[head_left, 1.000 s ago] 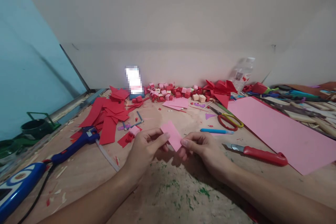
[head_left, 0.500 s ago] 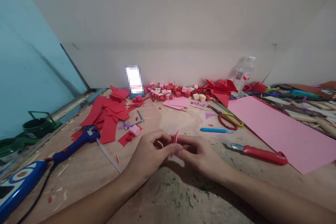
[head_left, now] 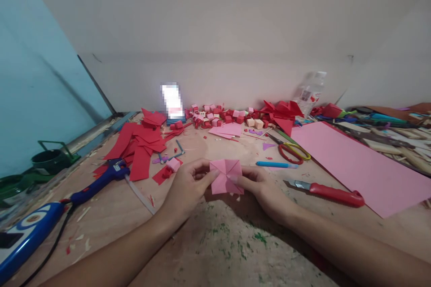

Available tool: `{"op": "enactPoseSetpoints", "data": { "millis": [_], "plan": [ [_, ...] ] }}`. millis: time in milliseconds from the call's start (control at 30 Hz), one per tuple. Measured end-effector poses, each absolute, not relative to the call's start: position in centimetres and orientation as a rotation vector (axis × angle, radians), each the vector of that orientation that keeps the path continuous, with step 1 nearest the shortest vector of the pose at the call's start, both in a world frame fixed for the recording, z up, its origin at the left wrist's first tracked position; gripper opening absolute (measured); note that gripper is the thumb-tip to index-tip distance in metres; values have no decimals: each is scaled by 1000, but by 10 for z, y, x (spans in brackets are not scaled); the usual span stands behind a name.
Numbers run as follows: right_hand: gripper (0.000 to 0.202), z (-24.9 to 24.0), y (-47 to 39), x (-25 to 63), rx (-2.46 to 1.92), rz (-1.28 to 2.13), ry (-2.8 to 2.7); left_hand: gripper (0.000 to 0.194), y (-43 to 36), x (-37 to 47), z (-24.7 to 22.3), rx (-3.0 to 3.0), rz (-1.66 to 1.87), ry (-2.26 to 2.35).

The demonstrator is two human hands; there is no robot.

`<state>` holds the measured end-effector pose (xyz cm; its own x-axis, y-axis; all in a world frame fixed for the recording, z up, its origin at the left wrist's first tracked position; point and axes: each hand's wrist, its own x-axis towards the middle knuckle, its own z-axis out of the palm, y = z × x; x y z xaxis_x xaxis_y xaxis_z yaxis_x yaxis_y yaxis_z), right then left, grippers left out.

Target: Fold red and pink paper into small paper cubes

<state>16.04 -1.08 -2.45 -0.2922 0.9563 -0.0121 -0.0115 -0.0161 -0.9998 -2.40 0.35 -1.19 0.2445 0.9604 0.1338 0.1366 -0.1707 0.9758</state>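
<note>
A small square of pink paper (head_left: 225,184) with crossing creases is held spread out above the middle of the table. My left hand (head_left: 190,184) pinches its left side, thumb in front and fingers behind. On the right side, my right hand (head_left: 266,186) grips it the same way. Beyond my left hand lies a pink paper cube (head_left: 173,164) by a red one on a red strip. A blue pen (head_left: 276,165) rests just past my right hand, and a red-handled utility knife (head_left: 333,193) lies to its right.
Red paper pieces (head_left: 148,139) and a blue glue gun (head_left: 101,184) lie on the left. Several small paper cubes (head_left: 215,119) line the wall beside a lit phone (head_left: 172,101). Scissors (head_left: 291,151), a large pink sheet (head_left: 360,166) and a plastic bottle (head_left: 313,94) are on the right.
The pink paper, earlier seen nearly edge-on and folded between my fingers, is now opened out flat facing me. My hands have moved slightly apart.
</note>
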Motion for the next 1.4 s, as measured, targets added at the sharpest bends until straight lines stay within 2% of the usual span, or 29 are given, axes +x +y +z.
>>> {"op": "enactPoseSetpoints", "data": {
  "millis": [167,500,733,933,1133,1400],
  "plan": [
    [27,-27,-10,160,-1148,1363,-1411,17,3,-24,-13,1627,1057,1095],
    [26,-27,-9,160,-1120,1414,-1320,16,2,-25,-12,1598,956,1062],
    [32,-24,-11,159,-1132,1414,-1341,16,1,-24,-15,1652,946,1044],
    [32,-25,-9,160,-1227,1368,-1245,45,-8,-26,-17,1913,1096,1123],
    [29,-23,-11,161,-1219,1373,-1256,11,-10,-33,-18,2608,1035,950],
    [32,-23,-12,159,-1175,1418,-1260,1,-8,-34,-21,2657,1034,990]
  ]
}}
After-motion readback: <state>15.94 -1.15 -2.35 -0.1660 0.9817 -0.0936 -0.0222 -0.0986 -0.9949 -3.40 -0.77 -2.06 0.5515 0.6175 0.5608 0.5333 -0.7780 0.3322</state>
